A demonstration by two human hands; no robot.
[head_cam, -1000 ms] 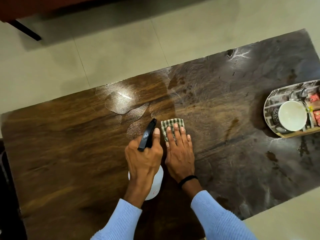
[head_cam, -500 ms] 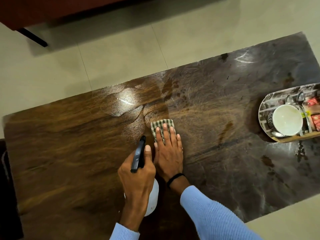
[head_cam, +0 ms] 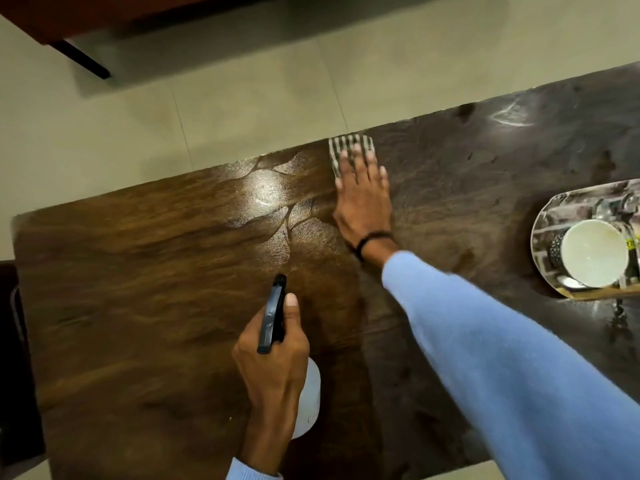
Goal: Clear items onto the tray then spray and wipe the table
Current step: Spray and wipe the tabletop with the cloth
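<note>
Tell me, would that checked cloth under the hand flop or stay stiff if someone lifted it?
Probably floppy: the checked cloth lies flat and thin under the straight fingers of the right hand, like folded fabric. Likely light, since it is small beside the hand. It may be damp and slide easily, as the table beside it shines wet.

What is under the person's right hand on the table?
A checked cloth lies under the right hand, pressed flat to the table. Only its far edge shows past the fingers; the rest is covered.
</note>
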